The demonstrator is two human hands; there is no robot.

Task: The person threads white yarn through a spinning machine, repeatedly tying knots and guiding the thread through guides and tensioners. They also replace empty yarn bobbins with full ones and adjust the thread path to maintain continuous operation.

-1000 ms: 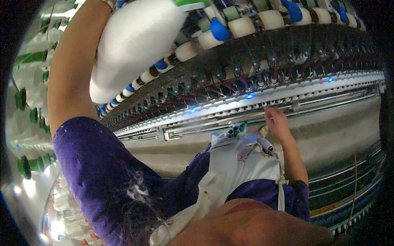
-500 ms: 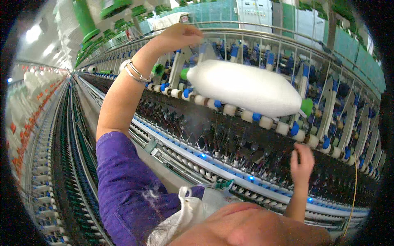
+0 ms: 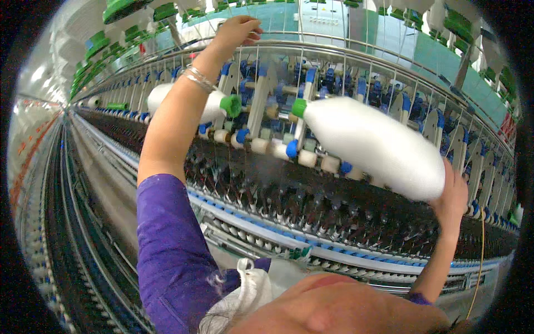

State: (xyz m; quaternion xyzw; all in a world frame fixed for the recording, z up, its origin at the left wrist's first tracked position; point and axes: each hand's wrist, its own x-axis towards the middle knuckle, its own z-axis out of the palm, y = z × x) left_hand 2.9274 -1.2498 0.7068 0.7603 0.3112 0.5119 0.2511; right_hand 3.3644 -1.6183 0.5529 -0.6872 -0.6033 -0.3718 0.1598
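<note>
My right hand (image 3: 453, 192) grips the right end of a large white roving bobbin (image 3: 372, 145), its fingers wrapped round the end. The bobbin tilts down to the right in front of the machine, and the green tube tip (image 3: 299, 107) shows at its upper left end. My left hand (image 3: 240, 30) is raised above the top metal rail with fingers bent; whatever they hold, if anything, is too small to make out. Behind my left forearm lies a second white roving bobbin (image 3: 214, 106) with a hollow green tube end (image 3: 231, 106), partly hidden by the arm.
Along the spinning frame run pale rollers with blue clips (image 3: 292, 149), over dark spindles (image 3: 289, 206). Thin rods rise to the metal rail (image 3: 378, 47). Green bobbin holders (image 3: 461, 25) hang overhead. A yellow cord (image 3: 481, 261) hangs at right; another machine row (image 3: 41, 245) stands left.
My right hand has risen from below the bobbin to grip its right end. The bobbin sits further right and tilts more. More of the left bobbin shows, and my view has shifted.
</note>
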